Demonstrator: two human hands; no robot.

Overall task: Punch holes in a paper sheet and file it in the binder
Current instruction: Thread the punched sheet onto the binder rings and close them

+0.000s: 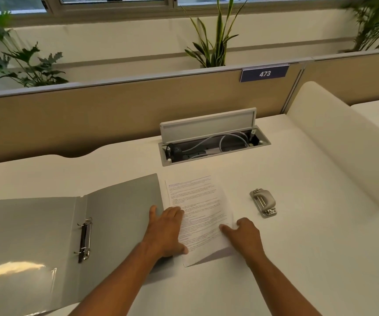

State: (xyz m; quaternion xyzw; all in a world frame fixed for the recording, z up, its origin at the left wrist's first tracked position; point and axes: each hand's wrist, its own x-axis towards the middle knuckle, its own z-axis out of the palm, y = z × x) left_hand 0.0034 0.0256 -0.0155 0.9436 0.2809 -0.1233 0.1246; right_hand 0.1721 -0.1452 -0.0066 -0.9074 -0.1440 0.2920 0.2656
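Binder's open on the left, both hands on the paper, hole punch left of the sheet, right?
No. In the head view the hole punch lies right of the paper sheet, not left. The binder is open on the left, with the left hand and right hand on the sheet.

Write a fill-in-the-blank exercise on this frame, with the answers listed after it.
The binder lies ___, its rings exposed.
The hole punch sits to the ___ of the paper sheet.
The partition sign reads ___.
The left hand and right hand both touch the ___.
Missing words: open; right; 473; paper sheet.
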